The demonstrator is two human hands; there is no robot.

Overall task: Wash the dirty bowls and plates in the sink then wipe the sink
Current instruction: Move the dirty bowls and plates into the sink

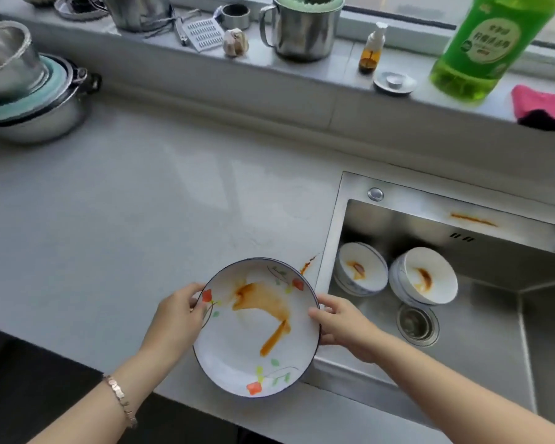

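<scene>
A white plate (237,357) with flower prints and a brown sauce smear hangs above the counter's front edge, just left of the sink. My left hand (178,315) grips its left rim and my right hand (342,325) grips its right rim. Two white bowls lie in the steel sink (481,363), both streaked with brown sauce: the left bowl (361,274) and the right bowl (428,277), tilted beside each other above the drain (417,323).
Brown smears mark the sink's back wall (473,219) and the counter (308,263). On the sill stand a green detergent bottle (484,49), a pink cloth (542,105), a small pump bottle (372,48) and a steel mug (302,27). Stacked steel pots (29,91) sit at left.
</scene>
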